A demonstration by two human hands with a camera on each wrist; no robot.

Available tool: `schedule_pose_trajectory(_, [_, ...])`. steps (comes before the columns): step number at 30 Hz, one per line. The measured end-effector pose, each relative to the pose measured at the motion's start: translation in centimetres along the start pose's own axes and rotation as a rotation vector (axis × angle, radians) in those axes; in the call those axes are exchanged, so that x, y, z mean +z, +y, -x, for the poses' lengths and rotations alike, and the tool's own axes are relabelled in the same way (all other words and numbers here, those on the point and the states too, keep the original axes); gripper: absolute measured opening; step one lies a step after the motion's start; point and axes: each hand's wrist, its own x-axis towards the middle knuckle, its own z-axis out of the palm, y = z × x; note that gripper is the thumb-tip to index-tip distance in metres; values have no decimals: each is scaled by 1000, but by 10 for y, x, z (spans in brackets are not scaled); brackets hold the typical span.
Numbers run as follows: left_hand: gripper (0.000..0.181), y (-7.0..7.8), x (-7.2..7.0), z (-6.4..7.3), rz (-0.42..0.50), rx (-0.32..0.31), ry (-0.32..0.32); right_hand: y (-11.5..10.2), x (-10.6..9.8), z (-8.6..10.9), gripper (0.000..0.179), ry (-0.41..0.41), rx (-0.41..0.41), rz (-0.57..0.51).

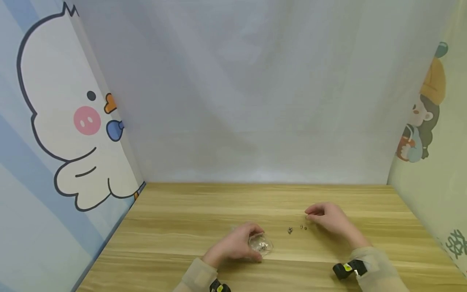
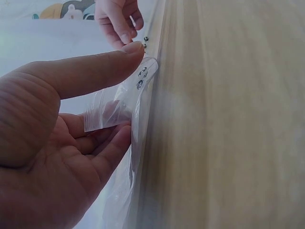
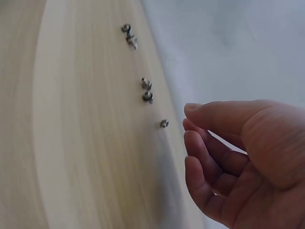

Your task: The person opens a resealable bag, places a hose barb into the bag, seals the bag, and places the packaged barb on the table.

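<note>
A small clear zip bag (image 1: 265, 246) with a few small metal screws (image 2: 142, 78) inside lies on the table. My left hand (image 1: 237, 243) holds this bag at its edges, thumb on one side and fingers on the other, the zip strip toward the palm. Several loose screws (image 1: 290, 230) lie in little groups to the right of the bag. My right hand (image 1: 331, 219) hovers just beyond them, fingers loosely bent and thumb apart from them. One single screw (image 3: 164, 123) sits close by its fingertips in the right wrist view, and nothing shows between them.
The wood-grain table (image 1: 182, 202) ends at a pale curtain (image 1: 255, 121) at the back. Printed panels stand on both sides, a cartoon duck (image 1: 62, 101) on the left and a cartoon figure (image 1: 419, 129) on the right.
</note>
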Motion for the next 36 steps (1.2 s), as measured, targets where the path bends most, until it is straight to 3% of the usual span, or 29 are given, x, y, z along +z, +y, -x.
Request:
schedule_pose_trajectory(19, [69,-1,0,-1,-3,5,-6,21,0,-12,24,-97,-18,-39])
schedule_pose_trajectory(36, [67,2,0,0,-1,19,-7,22,3,-14,18,-77,-2,57])
